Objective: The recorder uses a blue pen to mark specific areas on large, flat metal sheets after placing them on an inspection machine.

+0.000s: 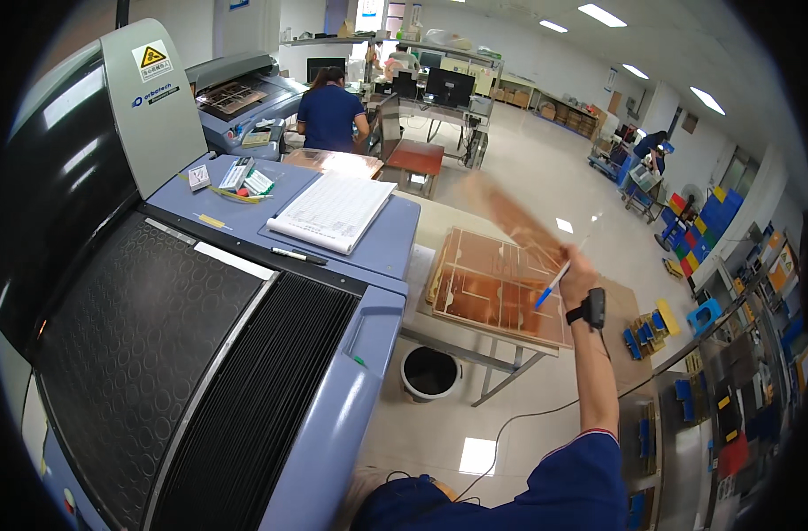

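Note:
My right hand [578,280], with a black band at the wrist, reaches out over a small table. Its fingers are closed around a white pen with a blue end [543,296]. A thin copper-coloured panel [514,212], smeared by motion, slants up and left from the same fingers, which seem to grip its near end. Beneath lies a stack of copper-coloured panels [483,296] with pale lines dividing the top one. My left hand is out of view.
To the left stands a big blue-grey machine [373,354] carrying a paper pad [328,212], a black marker [298,256] and small boxes [235,174]. A black-lined bin [430,372] sits by the table. A cable [519,416] crosses below my arm. One person [328,115] works ahead.

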Available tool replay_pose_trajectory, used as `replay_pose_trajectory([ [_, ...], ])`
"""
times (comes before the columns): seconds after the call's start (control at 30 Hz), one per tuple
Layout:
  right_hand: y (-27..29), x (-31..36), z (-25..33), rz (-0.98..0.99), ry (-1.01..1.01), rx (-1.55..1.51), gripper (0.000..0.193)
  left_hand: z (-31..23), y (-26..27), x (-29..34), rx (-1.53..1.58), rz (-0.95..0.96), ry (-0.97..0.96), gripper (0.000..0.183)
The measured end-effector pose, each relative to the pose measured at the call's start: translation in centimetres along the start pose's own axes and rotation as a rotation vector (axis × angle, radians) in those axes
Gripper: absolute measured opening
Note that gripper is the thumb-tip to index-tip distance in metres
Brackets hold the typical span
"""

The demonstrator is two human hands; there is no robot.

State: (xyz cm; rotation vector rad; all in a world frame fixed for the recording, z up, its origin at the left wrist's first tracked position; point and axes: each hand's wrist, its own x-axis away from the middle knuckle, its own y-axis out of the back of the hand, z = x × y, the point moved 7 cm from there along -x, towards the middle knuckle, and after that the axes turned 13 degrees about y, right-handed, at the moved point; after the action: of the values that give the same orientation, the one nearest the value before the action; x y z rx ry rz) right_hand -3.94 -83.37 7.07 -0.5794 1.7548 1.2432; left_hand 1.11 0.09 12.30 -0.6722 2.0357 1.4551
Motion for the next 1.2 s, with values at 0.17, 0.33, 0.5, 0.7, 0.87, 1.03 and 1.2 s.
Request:
replay_pose_trajectory([
  [0.17,6.0,-6.3,3.5,-0.571,-0.472,-0.902,0.012,4.6,-3.6,1.8,0.283,0.053,0.181,0.019],
  [0.33,8.5,-8.1,17.3,-0.260,-0.532,-1.522,0.021,5.4,-6.1,3.8,0.150,0.132,0.036,0.025],
  [0.5,9.5,-8.4,28.3,-0.393,-0.457,-2.004,0.027,4.4,-6.0,3.1,0.260,0.033,0.027,0.025],
  [0.7,10.0,-9.5,35.6,-0.300,-0.404,-2.062,0.029,2.5,-5.5,2.1,0.290,0.023,-0.067,0.028],
  [0.87,9.3,-6.2,44.9,0.263,0.022,-1.300,0.030,4.3,-5.8,4.7,0.204,0.019,-0.089,0.029],
  [1.03,11.8,-4.9,52.7,-0.042,-0.512,-2.252,0.016,1.2,-4.0,3.6,0.252,0.026,-0.030,0.027],
  [1.2,14.0,-3.5,54.4,0.172,-0.262,-2.117,0.020,4.4,-6.8,3.3,1.155,0.245,0.494,0.075],
])
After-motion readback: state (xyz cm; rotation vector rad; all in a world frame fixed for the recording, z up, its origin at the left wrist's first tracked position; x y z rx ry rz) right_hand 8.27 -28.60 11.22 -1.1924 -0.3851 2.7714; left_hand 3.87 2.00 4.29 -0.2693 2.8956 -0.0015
